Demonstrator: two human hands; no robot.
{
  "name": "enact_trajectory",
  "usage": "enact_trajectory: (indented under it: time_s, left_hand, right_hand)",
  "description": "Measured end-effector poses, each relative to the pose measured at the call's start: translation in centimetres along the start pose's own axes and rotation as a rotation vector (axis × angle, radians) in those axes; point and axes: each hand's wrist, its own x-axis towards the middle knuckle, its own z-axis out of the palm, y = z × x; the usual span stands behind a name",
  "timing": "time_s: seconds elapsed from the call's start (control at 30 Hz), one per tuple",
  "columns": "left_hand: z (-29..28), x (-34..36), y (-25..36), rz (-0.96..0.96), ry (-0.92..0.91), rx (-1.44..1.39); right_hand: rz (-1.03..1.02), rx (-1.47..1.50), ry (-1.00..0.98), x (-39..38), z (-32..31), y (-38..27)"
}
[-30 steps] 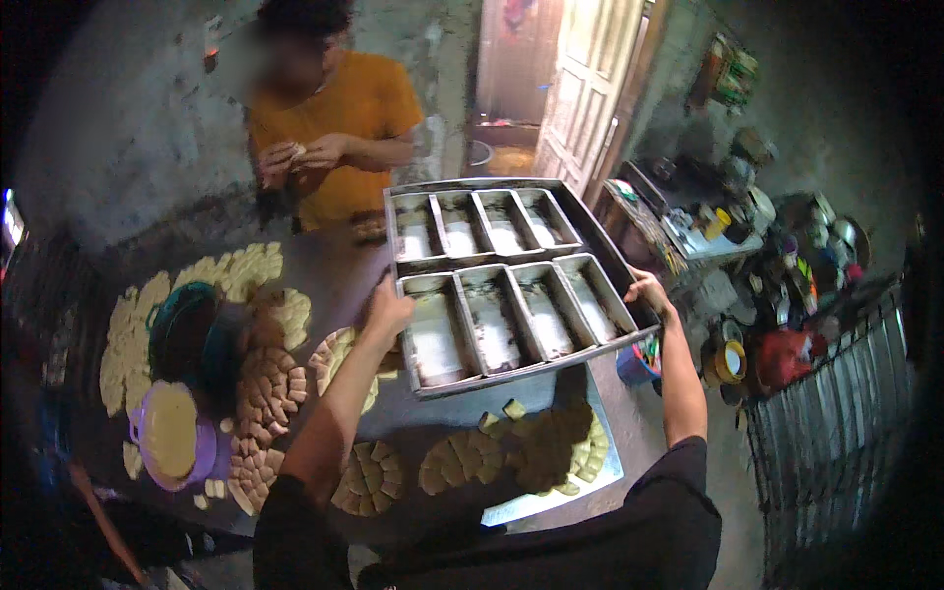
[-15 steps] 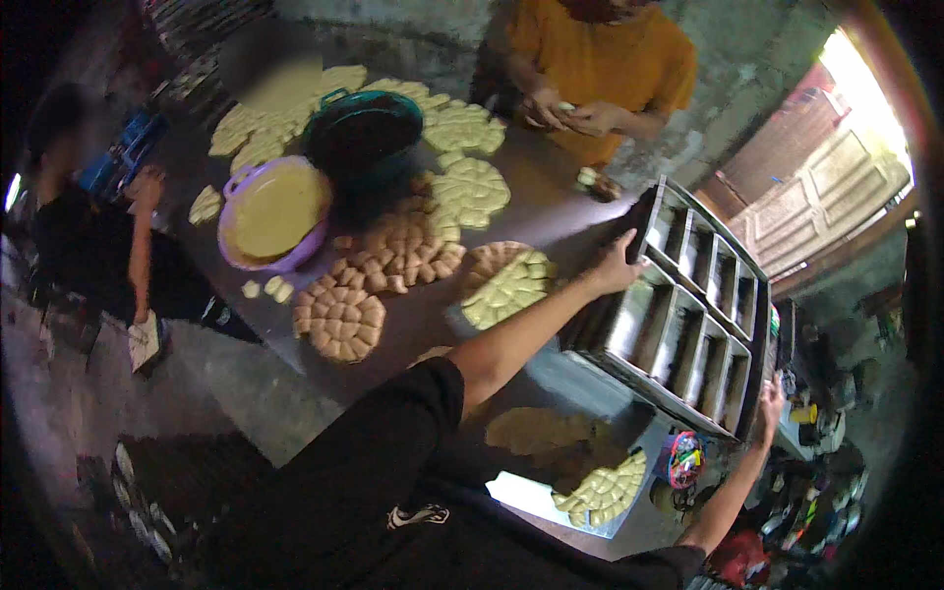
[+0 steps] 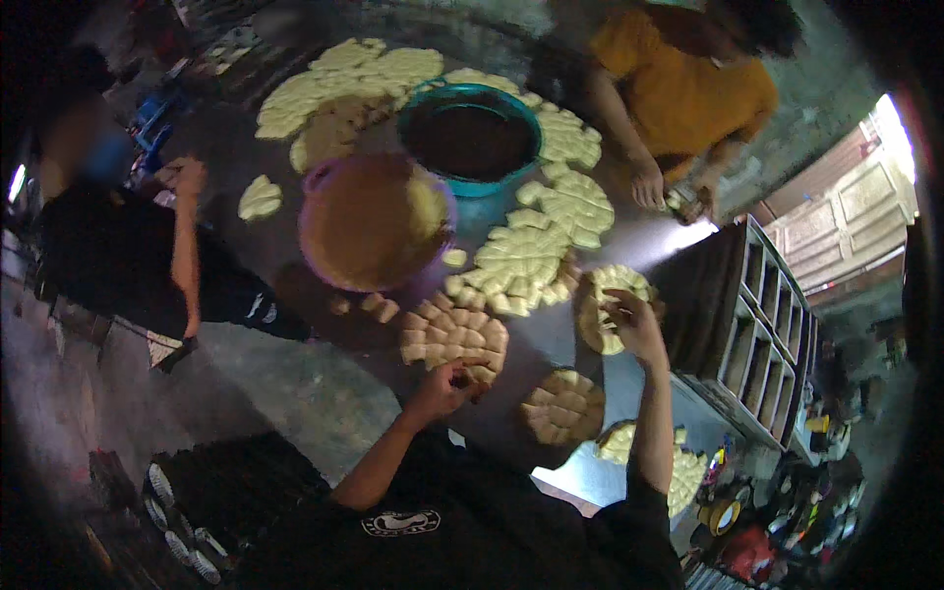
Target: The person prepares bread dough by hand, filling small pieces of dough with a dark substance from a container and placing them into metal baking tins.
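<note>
On the dark table, my left hand (image 3: 447, 388) has bent fingers gripping the near edge of a cluster of brown dough pieces (image 3: 452, 329). My right hand (image 3: 629, 320) reaches onto a round of pale and brown dough (image 3: 615, 339), its fingers curled over a piece there. Between my hands lies another brown dough round (image 3: 565, 408). The stacked metal pan trays (image 3: 747, 334) stand at the right, apart from my hands. Beyond are pale dough clusters (image 3: 521, 256), a purple tub with light brown contents (image 3: 364, 221) and a teal tub with dark contents (image 3: 470, 133).
A co-worker in orange (image 3: 678, 88) works at the far right side of the table with both hands low. A person in black (image 3: 108, 236) stands at the left, hands raised. A door (image 3: 865, 206) and piled kitchenware (image 3: 747, 501) are at the right.
Both my hands have left the metal trays, which now rest at the right, and have moved left onto the dough. My view has swung toward the table's left side.
</note>
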Motion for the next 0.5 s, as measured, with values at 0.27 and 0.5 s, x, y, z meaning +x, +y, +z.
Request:
enact_trajectory:
  time_s: [0.27, 0.5]
  left_hand:
    - [-10.0, -4.3, -1.1, 0.161, 0.209, -0.124]
    - [-7.6, -5.9, 0.5, 0.011, 0.005, 0.096]
  right_hand:
    - [-0.414, -0.747, 0.269, 16.5, 2.9, 19.4]
    - [-0.229, 0.194, 0.571, 6.3, 12.5, 4.6]
